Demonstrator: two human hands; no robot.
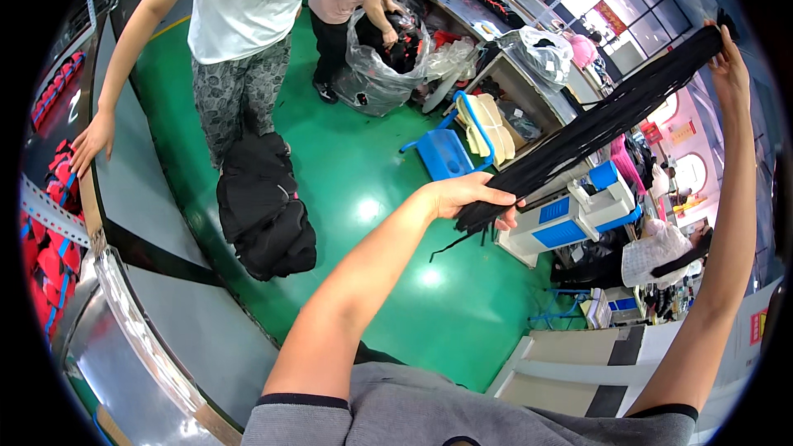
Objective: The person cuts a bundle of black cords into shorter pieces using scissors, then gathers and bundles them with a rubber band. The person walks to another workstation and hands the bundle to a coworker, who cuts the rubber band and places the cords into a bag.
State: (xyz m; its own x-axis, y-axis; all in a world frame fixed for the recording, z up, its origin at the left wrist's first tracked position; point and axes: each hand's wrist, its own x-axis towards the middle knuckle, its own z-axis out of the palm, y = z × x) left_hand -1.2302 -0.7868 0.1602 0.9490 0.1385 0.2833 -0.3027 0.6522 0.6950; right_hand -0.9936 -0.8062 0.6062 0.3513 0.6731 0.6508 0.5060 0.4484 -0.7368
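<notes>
Cords (611, 111), black, bundled — stretched out right of the blue chair (444, 154); left hand (471, 196) clasps the lower end, right hand (729, 70) pinches the upper — presumably, I note, to keep them straight.

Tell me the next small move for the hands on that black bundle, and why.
Probably gather the loose strand into the left hand: it dangles below that hand's grip, while the black bundle stretches from there up to the right hand.
</notes>
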